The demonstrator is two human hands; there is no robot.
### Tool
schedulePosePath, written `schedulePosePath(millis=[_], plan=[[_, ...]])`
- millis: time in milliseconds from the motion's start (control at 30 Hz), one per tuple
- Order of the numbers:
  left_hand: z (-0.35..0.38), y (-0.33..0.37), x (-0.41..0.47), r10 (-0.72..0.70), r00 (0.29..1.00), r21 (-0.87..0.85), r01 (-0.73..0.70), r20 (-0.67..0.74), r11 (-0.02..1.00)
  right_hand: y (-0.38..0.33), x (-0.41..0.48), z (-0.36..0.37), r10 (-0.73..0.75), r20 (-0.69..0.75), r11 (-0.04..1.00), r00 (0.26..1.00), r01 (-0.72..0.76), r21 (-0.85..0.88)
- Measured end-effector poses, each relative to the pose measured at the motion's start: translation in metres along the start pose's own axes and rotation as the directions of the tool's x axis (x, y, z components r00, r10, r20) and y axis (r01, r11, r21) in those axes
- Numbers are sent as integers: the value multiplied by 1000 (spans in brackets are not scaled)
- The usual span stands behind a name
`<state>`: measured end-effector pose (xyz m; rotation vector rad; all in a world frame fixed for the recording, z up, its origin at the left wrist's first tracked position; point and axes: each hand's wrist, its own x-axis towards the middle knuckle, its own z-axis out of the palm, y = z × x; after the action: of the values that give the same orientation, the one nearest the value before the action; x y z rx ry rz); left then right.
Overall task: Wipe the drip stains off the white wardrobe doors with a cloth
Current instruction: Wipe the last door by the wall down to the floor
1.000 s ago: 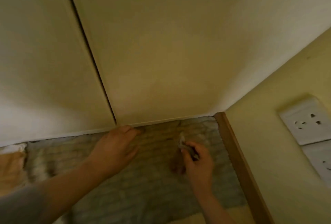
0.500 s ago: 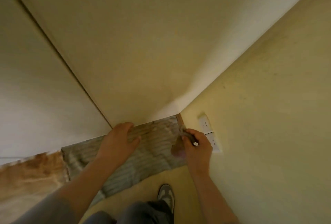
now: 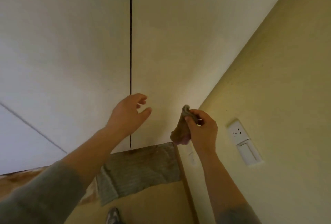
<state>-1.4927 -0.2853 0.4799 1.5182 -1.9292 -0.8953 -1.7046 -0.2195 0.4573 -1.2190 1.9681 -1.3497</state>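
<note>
Right hand (image 3: 202, 130) pinches bunched cloth (image 3: 180, 130); left hand (image 3: 129, 114) relaxed, holding nothing, near wardrobe door (image 3: 170, 53). Risk: small pinch slips mid-wipe, cloth drops.

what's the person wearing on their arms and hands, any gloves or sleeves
No gloves: the left hand and right hand are bare, with no ring or watch visible. The left sleeve is grey and soft-looking, ending partway up the forearm. The right sleeve is also grey, and only its end shows at the bottom edge of the view. Both wrists and lower forearms are uncovered.
</note>
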Motion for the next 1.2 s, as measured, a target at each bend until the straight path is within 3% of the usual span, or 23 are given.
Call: schedulePosePath(millis=[100, 233, 433, 600, 767, 900, 1200], plan=[[-32, 26, -44, -9, 989, 12, 11, -149, 1000, -44, -15, -20, -80, 99, 995, 992, 73, 74], [-47, 37, -88, -28, 970, 0, 29, -241, 1000, -73, -33, -24, -118, 135, 985, 984, 99, 140], [-125, 15, -160, -79, 903, -28, 74, -422, 997, -154, -94, 17, -274, 237, 939, 932, 206, 277], [-218, -43, -236, -112, 823, -14, 126, -556, 992, -222, -171, 109, -387, 322, 896, 864, 269, 352], [-340, -149, -342, -222, 711, -2, 297, -668, 955, -298, -291, 249, -451, 460, 865, 765, 247, 437], [-423, -219, -417, -298, 577, -64, 391, -760, 918, -345, -376, 344, -520, 553, 841, 651, 278, 463], [-533, -351, -506, -444, 385, -163, 579, -809, 799, -400, -496, 531, -564, 723, 826, 399, 269, 496]])
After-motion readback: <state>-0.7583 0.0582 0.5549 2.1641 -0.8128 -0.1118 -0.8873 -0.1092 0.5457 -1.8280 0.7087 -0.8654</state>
